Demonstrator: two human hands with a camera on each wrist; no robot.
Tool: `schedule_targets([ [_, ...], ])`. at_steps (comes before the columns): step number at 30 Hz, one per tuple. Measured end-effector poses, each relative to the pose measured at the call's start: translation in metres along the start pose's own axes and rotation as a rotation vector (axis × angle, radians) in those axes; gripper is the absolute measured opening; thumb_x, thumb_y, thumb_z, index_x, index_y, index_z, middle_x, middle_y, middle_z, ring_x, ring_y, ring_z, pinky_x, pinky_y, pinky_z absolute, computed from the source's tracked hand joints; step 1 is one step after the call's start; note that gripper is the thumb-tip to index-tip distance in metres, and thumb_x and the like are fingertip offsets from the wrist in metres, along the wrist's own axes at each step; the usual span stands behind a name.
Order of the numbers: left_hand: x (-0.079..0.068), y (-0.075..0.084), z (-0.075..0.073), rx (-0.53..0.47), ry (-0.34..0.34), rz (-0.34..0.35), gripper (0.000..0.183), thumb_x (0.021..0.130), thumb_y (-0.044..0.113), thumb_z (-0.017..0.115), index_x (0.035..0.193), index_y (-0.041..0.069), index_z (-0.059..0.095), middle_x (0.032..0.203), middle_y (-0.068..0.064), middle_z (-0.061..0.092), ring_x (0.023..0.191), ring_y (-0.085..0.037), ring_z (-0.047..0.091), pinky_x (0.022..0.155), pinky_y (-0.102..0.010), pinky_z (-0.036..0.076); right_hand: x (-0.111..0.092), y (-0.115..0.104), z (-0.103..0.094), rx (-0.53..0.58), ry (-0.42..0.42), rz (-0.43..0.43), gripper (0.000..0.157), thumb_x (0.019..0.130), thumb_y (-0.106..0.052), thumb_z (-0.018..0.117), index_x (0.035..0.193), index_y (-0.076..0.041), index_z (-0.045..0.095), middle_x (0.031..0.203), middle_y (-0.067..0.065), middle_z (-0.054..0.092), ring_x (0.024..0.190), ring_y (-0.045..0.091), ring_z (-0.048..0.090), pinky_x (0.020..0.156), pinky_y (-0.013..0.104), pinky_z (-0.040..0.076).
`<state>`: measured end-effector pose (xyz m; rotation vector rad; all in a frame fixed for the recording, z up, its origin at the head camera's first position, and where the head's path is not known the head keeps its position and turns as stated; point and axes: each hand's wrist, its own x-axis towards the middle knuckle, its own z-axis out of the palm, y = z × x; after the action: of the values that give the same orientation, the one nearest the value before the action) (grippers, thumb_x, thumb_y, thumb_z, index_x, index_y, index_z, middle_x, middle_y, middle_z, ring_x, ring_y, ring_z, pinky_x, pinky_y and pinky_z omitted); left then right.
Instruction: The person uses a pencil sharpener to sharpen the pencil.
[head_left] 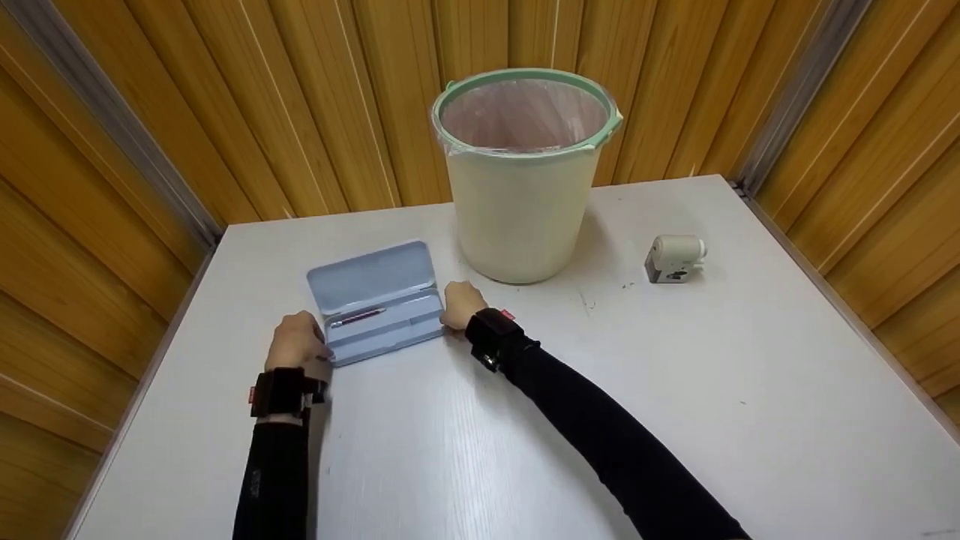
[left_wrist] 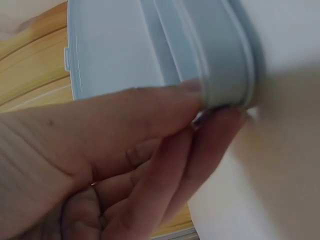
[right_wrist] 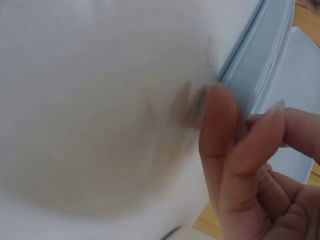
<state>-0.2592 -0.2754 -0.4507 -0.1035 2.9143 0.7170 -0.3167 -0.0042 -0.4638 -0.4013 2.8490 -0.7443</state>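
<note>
A light blue pencil case (head_left: 386,330) lies on the table with its lid (head_left: 371,277) raised behind it. Inside, a thin dark red pencil (head_left: 358,316) lies in the rear part. At the case's left end, my left hand (head_left: 295,341) pinches the front corner; in the left wrist view the thumb (left_wrist: 165,107) is over the rim and fingers are below. My right hand (head_left: 461,304) holds the right end, its curled fingers (right_wrist: 220,115) at the edge of the case in the right wrist view.
Behind the case stands a cream bin (head_left: 517,210) with a green rim and a clear liner. A small beige device with a white knob (head_left: 675,259) sits at the right on the white table (head_left: 600,375). Wood-patterned panels (head_left: 300,105) surround the back and sides.
</note>
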Motion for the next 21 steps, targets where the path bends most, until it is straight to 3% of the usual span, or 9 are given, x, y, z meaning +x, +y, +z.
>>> schedule_targets([
  [5, -0.002, 0.019, 0.007, 0.035, -0.051, 0.007, 0.028, 0.067, 0.0, 0.082, 0.087, -0.011, 0.066, 0.085, -0.024, 0.069, 0.079, -0.033, 0.065, 0.072, -0.045, 0.055, -0.015, 0.007, -0.004, -0.115, 0.022, -0.028, 0.014, 0.081, 0.0, 0.064, 0.09, 0.006, 0.071, 0.093, 0.019, 0.073, 0.069, 0.022, 0.054, 0.068, 0.038, 0.054],
  [9, -0.002, 0.034, 0.015, 0.071, -0.065, 0.017, 0.025, 0.069, -0.002, 0.081, 0.088, -0.011, 0.067, 0.084, -0.022, 0.069, 0.073, -0.026, 0.061, 0.069, -0.042, 0.055, -0.024, 0.018, -0.009, -0.195, 0.014, -0.027, 0.018, 0.081, -0.003, 0.066, 0.096, 0.006, 0.071, 0.098, 0.02, 0.073, 0.074, 0.023, 0.057, 0.073, 0.043, 0.057],
  [21, -0.006, 0.063, 0.035, 0.037, -0.029, 0.107, 0.016, 0.064, -0.01, 0.073, 0.077, -0.007, 0.065, 0.07, -0.013, 0.064, 0.062, -0.021, 0.051, 0.055, -0.033, 0.048, -0.052, 0.051, -0.024, -0.185, 0.008, -0.049, 0.026, 0.076, -0.003, 0.069, 0.101, 0.003, 0.069, 0.098, 0.02, 0.072, 0.078, 0.027, 0.061, 0.071, 0.046, 0.056],
])
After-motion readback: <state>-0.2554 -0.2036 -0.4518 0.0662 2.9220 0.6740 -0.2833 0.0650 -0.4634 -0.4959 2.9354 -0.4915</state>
